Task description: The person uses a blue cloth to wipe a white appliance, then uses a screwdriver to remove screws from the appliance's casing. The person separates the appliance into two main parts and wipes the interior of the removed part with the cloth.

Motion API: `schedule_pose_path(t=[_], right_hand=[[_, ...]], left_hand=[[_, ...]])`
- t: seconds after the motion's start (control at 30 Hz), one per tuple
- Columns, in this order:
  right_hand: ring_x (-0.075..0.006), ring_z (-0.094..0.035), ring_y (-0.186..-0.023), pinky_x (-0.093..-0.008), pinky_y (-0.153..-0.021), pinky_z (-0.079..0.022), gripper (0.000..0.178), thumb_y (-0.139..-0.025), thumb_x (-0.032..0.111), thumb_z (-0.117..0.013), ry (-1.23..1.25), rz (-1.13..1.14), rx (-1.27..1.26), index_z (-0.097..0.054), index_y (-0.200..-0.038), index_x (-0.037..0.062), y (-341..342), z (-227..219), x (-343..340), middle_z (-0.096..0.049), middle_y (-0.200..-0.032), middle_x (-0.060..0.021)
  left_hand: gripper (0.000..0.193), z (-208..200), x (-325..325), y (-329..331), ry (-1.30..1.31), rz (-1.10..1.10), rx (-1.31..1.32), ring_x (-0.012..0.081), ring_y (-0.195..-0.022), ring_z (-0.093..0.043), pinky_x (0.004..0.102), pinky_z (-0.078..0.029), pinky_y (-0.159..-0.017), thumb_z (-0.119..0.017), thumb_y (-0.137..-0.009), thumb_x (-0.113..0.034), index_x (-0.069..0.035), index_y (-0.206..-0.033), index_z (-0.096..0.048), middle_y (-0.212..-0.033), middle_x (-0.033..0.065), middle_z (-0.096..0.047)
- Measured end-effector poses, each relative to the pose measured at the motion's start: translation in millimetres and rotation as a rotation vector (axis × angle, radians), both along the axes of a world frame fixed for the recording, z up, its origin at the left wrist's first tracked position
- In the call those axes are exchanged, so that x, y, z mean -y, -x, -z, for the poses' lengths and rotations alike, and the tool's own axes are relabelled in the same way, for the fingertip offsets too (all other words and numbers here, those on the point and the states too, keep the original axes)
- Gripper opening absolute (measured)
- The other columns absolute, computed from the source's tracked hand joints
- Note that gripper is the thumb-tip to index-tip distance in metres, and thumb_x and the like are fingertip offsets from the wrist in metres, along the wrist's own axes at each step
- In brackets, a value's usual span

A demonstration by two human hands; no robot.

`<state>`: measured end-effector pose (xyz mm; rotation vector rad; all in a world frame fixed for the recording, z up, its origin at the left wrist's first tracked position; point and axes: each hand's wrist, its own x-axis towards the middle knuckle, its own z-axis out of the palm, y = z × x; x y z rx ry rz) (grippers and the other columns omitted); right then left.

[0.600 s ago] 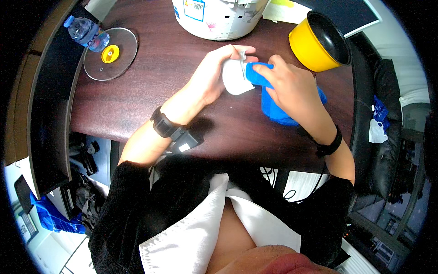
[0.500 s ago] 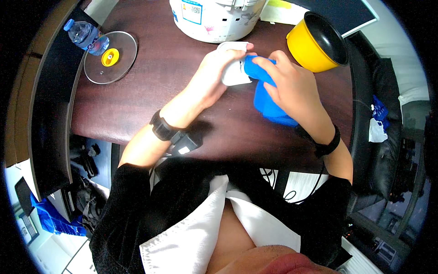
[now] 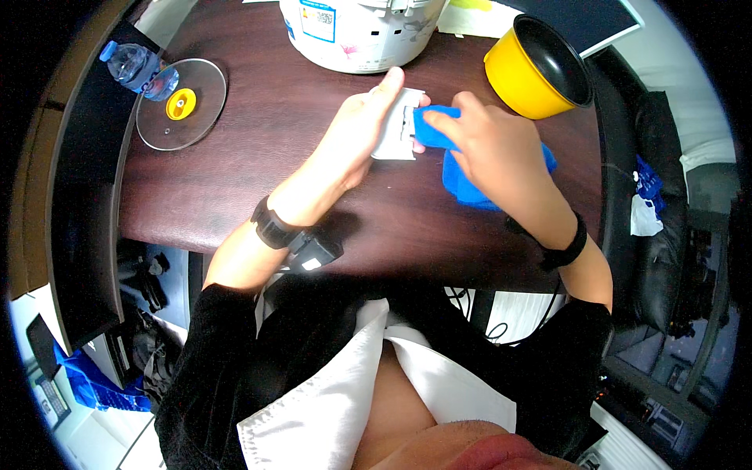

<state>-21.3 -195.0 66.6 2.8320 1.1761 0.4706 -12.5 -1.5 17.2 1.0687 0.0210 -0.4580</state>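
Note:
My left hand [image 3: 354, 135] grips a small white plastic piece [image 3: 398, 145], its thumb along the top and fingertips showing past the far edge. Slots or clips run along the side of the piece that faces right. A blue cloth [image 3: 468, 184] is bunched in my right hand [image 3: 497, 141], and a fold of it lies against that slotted side. The rest of the cloth hangs below and behind the palm. Both hands are over the middle of the table, in front of a white rice cooker body [image 3: 356, 39].
A yellow pot with a black inside [image 3: 526, 77] stands at the far right. On the left lie a glass lid with a yellow knob [image 3: 200, 125] and a clear water bottle [image 3: 133, 66]. The dark wood table [image 3: 235, 188] ends near my waist; a black sofa [image 3: 654, 274] is on the right.
My left hand has turned the white piece, and its thumb now points up along it. My right hand has shifted slightly with the cloth. The whole view has moved a little.

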Motion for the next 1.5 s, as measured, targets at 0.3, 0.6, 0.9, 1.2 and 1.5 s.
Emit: schedule_pose_path(t=[0.3,0.6,0.9,1.2,1.5], right_hand=[[-0.0284,-0.065,-0.081,-0.0382,-0.064,-0.052,0.049,-0.073,0.010,-0.071,-0.192,0.033,-0.066,-0.057,-0.119,0.0203,7.9,-29.8,-2.6,-0.057,-0.100,-0.0063],[-0.0264,-0.065,-0.084,-0.0364,-0.068,-0.053,0.050,-0.073,0.009,-0.073,-0.162,0.040,-0.077,-0.058,-0.119,0.0195,2.8,-11.7,-36.7,-0.057,-0.105,-0.0069],[-0.0321,-0.065,-0.074,-0.0425,-0.061,-0.051,0.036,-0.078,0.015,-0.066,-0.194,0.102,-0.129,-0.061,-0.114,0.0185,-13.3,8.1,7.7,-0.058,-0.093,-0.0103],[-0.0314,-0.065,-0.076,-0.0407,-0.065,-0.053,0.040,-0.074,0.016,-0.069,-0.406,0.042,-0.128,-0.060,-0.113,0.0150,-2.1,-0.1,-14.8,-0.059,-0.098,-0.0067],[-0.0297,-0.066,-0.083,-0.0368,-0.069,-0.052,0.044,-0.074,0.009,-0.071,-0.440,-0.037,-0.155,-0.060,-0.117,0.0114,2.0,-6.6,-40.0,-0.060,-0.103,-0.0091]], left_hand=[[0.067,-6.7,-1.6,-4.2,0.084,0.007,0.003,0.0264,-0.081,-0.070,0.0372,-0.060,-0.071,-0.034,-0.098,-0.060,-0.001,-0.122,-0.054,-0.101,0.0129,-0.069],[0.071,12.4,1.0,-5.5,0.022,-0.073,0.124,0.0238,-0.080,-0.070,0.0369,-0.060,-0.066,-0.025,-0.099,-0.062,-0.002,-0.124,-0.054,-0.099,0.0135,-0.069],[0.084,-8.2,-1.6,0.5,0.063,-0.134,0.135,0.0198,-0.068,-0.069,0.0301,-0.056,-0.054,-0.020,-0.097,-0.066,0.005,-0.111,-0.062,-0.088,0.0159,-0.070],[0.078,3.0,0.4,-0.9,0.022,0.001,0.208,0.0143,-0.084,-0.062,0.0269,-0.051,-0.076,-0.020,-0.098,-0.066,-0.004,-0.132,-0.053,-0.109,0.0060,-0.065],[0.071,-4.7,7.5,5.3,-0.033,-0.168,0.184,0.0112,-0.084,-0.058,0.0253,-0.050,-0.075,-0.016,-0.101,-0.060,-0.007,-0.124,-0.057,-0.101,0.0063,-0.064]])
